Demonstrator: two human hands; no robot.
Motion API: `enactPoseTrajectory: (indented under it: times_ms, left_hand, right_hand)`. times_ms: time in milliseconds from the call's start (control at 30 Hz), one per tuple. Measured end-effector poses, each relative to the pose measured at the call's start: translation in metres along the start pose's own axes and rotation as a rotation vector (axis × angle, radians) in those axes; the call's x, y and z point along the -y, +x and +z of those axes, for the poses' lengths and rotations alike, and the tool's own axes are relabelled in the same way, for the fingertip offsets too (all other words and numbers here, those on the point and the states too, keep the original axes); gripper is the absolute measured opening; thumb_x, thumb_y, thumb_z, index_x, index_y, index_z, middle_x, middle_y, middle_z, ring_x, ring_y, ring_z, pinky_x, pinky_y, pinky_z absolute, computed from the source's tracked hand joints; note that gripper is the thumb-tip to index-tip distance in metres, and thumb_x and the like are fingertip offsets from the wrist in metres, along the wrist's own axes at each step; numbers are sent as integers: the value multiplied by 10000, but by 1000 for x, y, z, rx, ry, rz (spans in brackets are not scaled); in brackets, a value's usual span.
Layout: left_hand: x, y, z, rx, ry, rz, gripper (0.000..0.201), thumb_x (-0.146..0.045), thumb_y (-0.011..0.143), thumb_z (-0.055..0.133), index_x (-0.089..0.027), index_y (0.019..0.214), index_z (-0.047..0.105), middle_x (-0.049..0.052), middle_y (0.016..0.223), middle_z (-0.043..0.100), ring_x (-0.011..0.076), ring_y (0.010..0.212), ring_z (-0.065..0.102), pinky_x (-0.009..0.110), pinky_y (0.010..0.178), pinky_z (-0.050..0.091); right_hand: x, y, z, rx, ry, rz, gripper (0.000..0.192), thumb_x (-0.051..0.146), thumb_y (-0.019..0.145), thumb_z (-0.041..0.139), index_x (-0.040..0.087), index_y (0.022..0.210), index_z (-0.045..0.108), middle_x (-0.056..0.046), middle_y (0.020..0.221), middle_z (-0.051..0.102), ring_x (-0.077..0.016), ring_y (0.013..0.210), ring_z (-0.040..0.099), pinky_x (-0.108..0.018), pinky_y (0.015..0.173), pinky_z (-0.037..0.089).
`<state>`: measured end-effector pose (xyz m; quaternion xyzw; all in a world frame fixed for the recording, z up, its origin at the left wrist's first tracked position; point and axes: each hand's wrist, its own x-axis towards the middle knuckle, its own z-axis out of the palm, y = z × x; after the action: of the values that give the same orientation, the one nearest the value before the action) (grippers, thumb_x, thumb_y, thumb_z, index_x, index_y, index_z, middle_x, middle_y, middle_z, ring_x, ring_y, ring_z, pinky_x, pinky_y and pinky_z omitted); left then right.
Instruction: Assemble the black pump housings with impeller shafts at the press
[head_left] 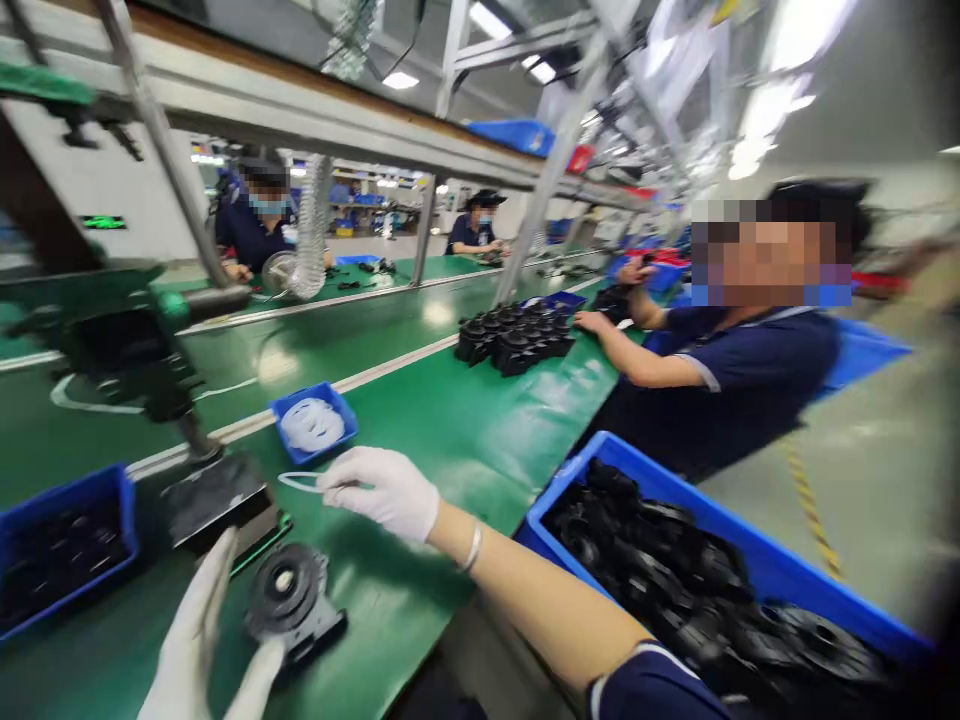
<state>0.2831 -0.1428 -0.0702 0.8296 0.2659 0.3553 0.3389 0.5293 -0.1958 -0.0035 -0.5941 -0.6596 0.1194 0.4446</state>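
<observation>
In a white glove, my right hand (386, 495) pinches a thin white ring (294, 486) between thumb and fingertips, above the green bench. My left hand (184, 650), also gloved, is open, its thumb and fingers spread beside a black round housing (289, 595). The thumb overlaps the housing's near edge; whether it touches cannot be made out. A pale stub stands at the middle of the housing, which lies flat on the bench. Behind my right hand, a small blue tray (351, 425) holds a pile of white rings (311, 424).
A bench press (135, 350) with a metal block (221, 500) stands at left, near a blue bin (127, 520) of dark parts. A large blue crate (720, 535) of black parts is at right. Beyond it sits a co-worker (750, 370) near grouped black parts (514, 335).
</observation>
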Motion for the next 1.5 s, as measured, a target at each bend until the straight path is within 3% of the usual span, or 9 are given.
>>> enactPoseTrajectory:
  times_ms: [100, 300, 500, 667, 900, 1133, 1233, 1333, 1500]
  left_hand:
    - [-9, 14, -13, 22, 135, -35, 698, -335, 918, 567, -305, 1517, 211, 56, 1575, 305, 276, 1421, 339, 472, 1178, 303]
    - [2, 32, -23, 68, 256, 312, 212, -206, 938, 565, -251, 1145, 582, 61, 1280, 627, 205, 1239, 565, 347, 1027, 500]
    - [8, 27, -24, 29, 288, 327, 113, -235, 958, 539, -230, 1051, 603, 46, 1103, 724, 167, 1009, 687, 264, 871, 549]
    - [4, 22, -27, 79, 333, 332, 163, -243, 995, 443, -215, 1026, 601, 82, 1157, 713, 172, 965, 702, 252, 796, 559]
    - [1, 15, -34, 227, 355, 392, 228, -151, 978, 396, -208, 982, 616, 141, 1342, 598, 157, 833, 666, 277, 744, 527]
    - [1, 15, -52, 403, 300, 310, 232, -234, 951, 476, -242, 859, 688, 76, 1422, 536, 160, 823, 676, 282, 749, 542]
    - [5, 7, -61, 291, 168, 148, 171, -243, 917, 545, -229, 819, 684, 72, 1375, 582, 202, 1034, 678, 300, 870, 552]
    - [4, 13, -68, 93, 27, 20, 205, -255, 915, 574, -258, 1106, 648, 64, 1418, 538, 223, 1273, 542, 364, 1073, 454]
    - [9, 80, -72, -278, -211, -144, 545, -351, 886, 639, -220, 1378, 447, 113, 1470, 465, 264, 1359, 441, 451, 1164, 345]
  right_hand:
    - [-1, -3, 10, 87, 13, -139, 131, 292, 923, 629, 206, 948, 725, -20, 938, 715, -136, 863, 656, -247, 828, 519]
    - [-5, -3, 30, 217, -79, -358, 273, 351, 1010, 457, 199, 974, 680, -36, 899, 698, -156, 834, 619, -293, 778, 487]
    - [-3, -12, 30, 245, -149, -284, 126, 277, 961, 545, 201, 1019, 626, -40, 928, 671, -163, 850, 593, -318, 795, 473]
    - [7, -34, 30, 234, -247, -219, 700, 578, 618, 824, 172, 1117, 550, -113, 1059, 605, -249, 909, 557, -397, 806, 487]
    - [10, -62, 41, 212, -424, -365, 246, 391, 882, 664, 187, 979, 567, -82, 912, 606, -230, 799, 515, -394, 727, 430]
    - [9, -70, 46, 42, -441, -379, 173, 378, 898, 641, 214, 909, 585, -79, 924, 535, -234, 861, 499, -402, 744, 441]
    - [9, -78, 50, -71, -361, -356, 228, 304, 821, 727, 217, 794, 517, -60, 918, 483, -229, 862, 492, -385, 717, 457]
    - [6, -86, 54, -151, -152, -188, 215, 262, 817, 677, 233, 830, 464, -45, 905, 461, -216, 845, 515, -371, 695, 491]
    - [-6, -83, 59, -207, 78, 131, 46, 251, 937, 441, 234, 938, 483, -54, 899, 531, -207, 836, 573, -370, 744, 520]
